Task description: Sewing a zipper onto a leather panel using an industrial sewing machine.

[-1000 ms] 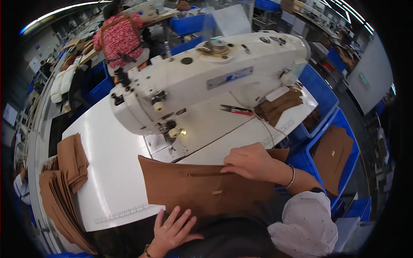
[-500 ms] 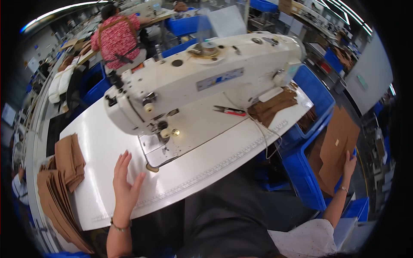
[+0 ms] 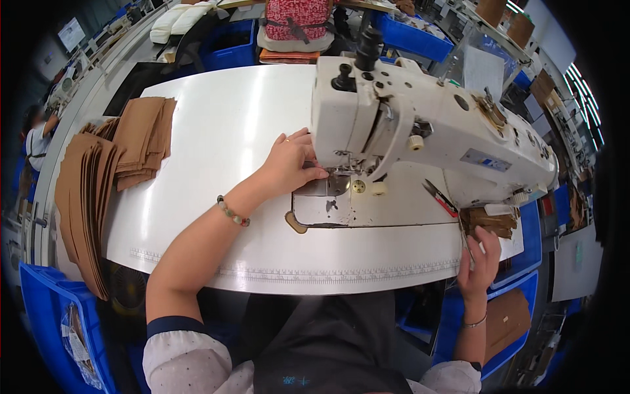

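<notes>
A white sewing machine (image 3: 420, 125) stands on a pale worktop (image 3: 230, 131). My left hand (image 3: 289, 164) is beside its needle and presser foot, thumb toward the metal plate (image 3: 338, 186). Its fingers are curled, and the machine head partly hides their tips; anything between them cannot be made out. On the right, my right hand (image 3: 480, 262) has its fingers bent but apart, near a bunch of brown pieces (image 3: 489, 222). A cord hangs by its thumb. Red-handled thread snips (image 3: 441, 198) lie between the machine's base and that hand.
Stacked brown panels (image 3: 85, 203) and a smaller brown pile (image 3: 143, 138) occupy the worktop's left end. A printed ruler (image 3: 341, 276) follows the near edge. Blue bins stand at both sides; the right one holds a brown panel (image 3: 508, 322). Another person (image 3: 296, 20) sits beyond the worktop.
My view has turned to the left. My left hand has moved from the worktop's front to the needle area. My right hand has left the brown panel in the bin and come over the worktop.
</notes>
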{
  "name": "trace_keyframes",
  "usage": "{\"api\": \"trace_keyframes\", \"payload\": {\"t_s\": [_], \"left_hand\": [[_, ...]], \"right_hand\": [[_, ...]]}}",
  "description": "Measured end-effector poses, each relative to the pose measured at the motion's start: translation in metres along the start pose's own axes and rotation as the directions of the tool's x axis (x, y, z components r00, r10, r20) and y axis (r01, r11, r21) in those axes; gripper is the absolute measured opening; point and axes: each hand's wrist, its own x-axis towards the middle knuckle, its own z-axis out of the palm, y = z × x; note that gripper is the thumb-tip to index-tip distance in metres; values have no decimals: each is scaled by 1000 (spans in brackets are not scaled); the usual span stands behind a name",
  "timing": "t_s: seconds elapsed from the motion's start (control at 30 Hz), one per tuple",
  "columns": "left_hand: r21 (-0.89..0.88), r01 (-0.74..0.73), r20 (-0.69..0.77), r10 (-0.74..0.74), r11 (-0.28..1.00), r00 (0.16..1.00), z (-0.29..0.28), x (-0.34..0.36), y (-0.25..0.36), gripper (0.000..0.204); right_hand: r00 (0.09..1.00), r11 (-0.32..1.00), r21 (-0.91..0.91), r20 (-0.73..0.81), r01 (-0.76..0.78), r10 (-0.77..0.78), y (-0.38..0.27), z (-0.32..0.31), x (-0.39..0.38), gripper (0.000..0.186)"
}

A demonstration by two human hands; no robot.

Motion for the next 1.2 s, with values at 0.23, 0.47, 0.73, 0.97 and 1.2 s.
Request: {"api": "trace_keyframes", "payload": {"t_s": [0.23,0.47,0.73,0.97,1.2], "left_hand": [[221,22,-59,-9,975,998,-14,-44,-5,10],[547,56,-294,130,835,947,-6,-58,13,27],[606,-101,-175,255,789,951,6,-60,22,32],[378,-1,-457,188,926,869,35,-35,37,42],[276,54,-299,32,960,954,27,-30,27,16]], "right_hand": [[961,897,402,118,184,-251,-76,89,119,24],[851,739,579,524,-344,-14,-101,137,149,23],[913,775,567,96,277,-396,-106,117,140,14],[974,944,286,103,165,-201,-104,136,141,12],[977,938,313,100,150,-189,-96,140,136,12]]}}
